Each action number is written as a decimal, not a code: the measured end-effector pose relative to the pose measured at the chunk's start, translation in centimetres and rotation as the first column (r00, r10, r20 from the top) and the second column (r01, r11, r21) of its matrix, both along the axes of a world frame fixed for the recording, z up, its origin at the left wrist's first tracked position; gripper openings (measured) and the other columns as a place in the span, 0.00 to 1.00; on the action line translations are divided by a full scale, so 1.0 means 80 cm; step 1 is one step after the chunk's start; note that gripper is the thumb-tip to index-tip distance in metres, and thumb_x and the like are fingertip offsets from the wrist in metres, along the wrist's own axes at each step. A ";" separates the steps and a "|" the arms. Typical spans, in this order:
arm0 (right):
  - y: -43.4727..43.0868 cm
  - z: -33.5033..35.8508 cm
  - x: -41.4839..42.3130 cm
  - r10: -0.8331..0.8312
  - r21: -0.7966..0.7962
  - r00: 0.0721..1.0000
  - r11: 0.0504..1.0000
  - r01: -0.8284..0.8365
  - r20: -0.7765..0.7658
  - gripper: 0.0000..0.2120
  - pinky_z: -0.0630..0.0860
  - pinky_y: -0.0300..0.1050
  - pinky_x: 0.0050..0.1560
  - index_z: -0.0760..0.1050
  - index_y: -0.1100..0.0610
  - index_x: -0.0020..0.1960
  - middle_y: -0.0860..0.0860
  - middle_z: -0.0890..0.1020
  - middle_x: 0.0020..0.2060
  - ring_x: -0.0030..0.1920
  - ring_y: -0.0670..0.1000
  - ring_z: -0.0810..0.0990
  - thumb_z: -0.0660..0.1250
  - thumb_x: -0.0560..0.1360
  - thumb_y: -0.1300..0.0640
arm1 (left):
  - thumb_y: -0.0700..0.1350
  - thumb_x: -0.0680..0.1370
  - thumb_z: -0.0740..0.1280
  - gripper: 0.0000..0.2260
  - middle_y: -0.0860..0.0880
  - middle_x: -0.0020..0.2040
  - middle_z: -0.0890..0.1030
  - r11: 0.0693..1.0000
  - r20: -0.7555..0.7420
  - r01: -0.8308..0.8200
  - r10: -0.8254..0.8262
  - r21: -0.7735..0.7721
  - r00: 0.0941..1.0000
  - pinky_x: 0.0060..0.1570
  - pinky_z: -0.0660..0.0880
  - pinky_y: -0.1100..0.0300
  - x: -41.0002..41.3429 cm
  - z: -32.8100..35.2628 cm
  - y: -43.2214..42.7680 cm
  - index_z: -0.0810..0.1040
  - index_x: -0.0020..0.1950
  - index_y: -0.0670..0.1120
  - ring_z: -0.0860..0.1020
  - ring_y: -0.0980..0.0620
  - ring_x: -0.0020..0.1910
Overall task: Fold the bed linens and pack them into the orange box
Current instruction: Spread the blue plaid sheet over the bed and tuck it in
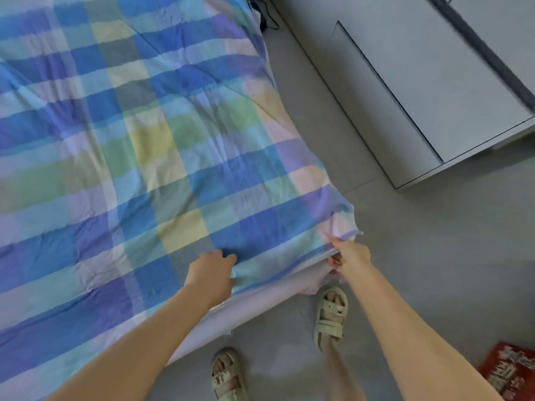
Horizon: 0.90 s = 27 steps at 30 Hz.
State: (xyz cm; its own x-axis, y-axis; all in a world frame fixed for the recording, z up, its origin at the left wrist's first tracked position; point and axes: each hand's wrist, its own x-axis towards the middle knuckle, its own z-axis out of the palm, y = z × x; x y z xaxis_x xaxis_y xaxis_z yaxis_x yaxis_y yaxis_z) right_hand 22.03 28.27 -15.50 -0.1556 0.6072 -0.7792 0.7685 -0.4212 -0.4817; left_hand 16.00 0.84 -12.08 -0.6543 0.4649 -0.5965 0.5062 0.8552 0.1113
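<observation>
Now, checked sheet (144,140): I am seeing it lying spread over the bed in blue, green, yellow and lilac squares, lightly creased; its near right corner is lifting off the mattress (260,302)
left hand (210,273): it is gripping the sheet's near edge, fingers curling over the cloth; the forearm is reaching in from the lower left
right hand (351,254): it is pinching the sheet's corner, the cloth bunching at the fingertips; the corner is hanging just past the corner of the bed; a scrap of pink fabric is showing under the hand
both hands: they are holding the same near edge, apart from each other, with the hem running between them
red-orange box (509,371): I am catching only a printed corner of it at the lower right, sitting on the floor (405,256), well apart from the bed; the frame is cutting off the rest
sandals (331,316): two pale ones are standing on the floor just beside the bed's near side
grey cabinet (434,82): it is standing to the right of the bed, a strip of floor lying between them
black cable (269,18): it is trailing on the floor at the top, near the bed's far right edge
</observation>
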 end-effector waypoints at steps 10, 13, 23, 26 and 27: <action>0.121 -0.014 -0.041 -0.031 -0.207 0.992 0.977 0.056 0.122 0.16 0.67 0.39 0.26 0.73 0.61 0.39 0.54 0.73 0.26 0.24 0.50 0.70 0.70 0.72 0.48 | 0.58 0.53 0.80 0.22 0.54 0.32 0.75 0.980 -0.104 0.141 -0.127 0.141 0.986 0.18 0.67 0.65 0.020 -0.010 0.168 0.76 0.38 0.50 0.76 0.53 0.27; 0.140 -0.022 -0.059 0.097 -0.363 0.986 0.931 -0.041 0.137 0.11 0.60 0.32 0.21 0.71 0.57 0.36 0.50 0.68 0.18 0.16 0.45 0.65 0.68 0.74 0.56 | 0.56 0.56 0.80 0.20 0.52 0.32 0.76 0.990 -0.100 0.119 -0.111 0.077 0.989 0.20 0.68 0.64 0.012 -0.004 0.221 0.77 0.38 0.48 0.77 0.52 0.28; 0.192 -0.019 -0.021 0.494 0.014 0.854 0.865 -0.502 0.163 0.13 0.69 0.44 0.29 0.70 0.59 0.29 0.53 0.73 0.23 0.28 0.54 0.72 0.62 0.67 0.72 | 0.43 0.78 0.58 0.09 0.43 0.54 0.79 0.971 0.275 0.228 -0.199 -0.077 0.941 0.47 0.72 0.53 -0.008 0.016 0.286 0.77 0.54 0.45 0.77 0.40 0.54; 0.187 -0.017 -0.035 0.742 -0.041 0.616 0.647 -0.762 0.265 0.07 0.76 0.47 0.44 0.77 0.62 0.45 0.58 0.81 0.42 0.42 0.56 0.79 0.63 0.70 0.67 | 0.50 0.77 0.62 0.11 0.44 0.53 0.79 0.992 0.319 0.078 -0.042 -0.103 0.947 0.46 0.71 0.56 -0.021 0.026 0.297 0.77 0.52 0.45 0.77 0.42 0.53; 0.190 -0.012 -0.051 0.798 -0.040 0.511 0.551 -0.834 0.320 0.12 0.76 0.46 0.48 0.76 0.63 0.54 0.59 0.81 0.49 0.49 0.57 0.80 0.61 0.73 0.64 | 0.51 0.77 0.61 0.12 0.45 0.53 0.79 0.996 0.291 -0.005 0.030 -0.086 0.956 0.46 0.71 0.56 -0.032 0.031 0.300 0.77 0.51 0.45 0.76 0.43 0.53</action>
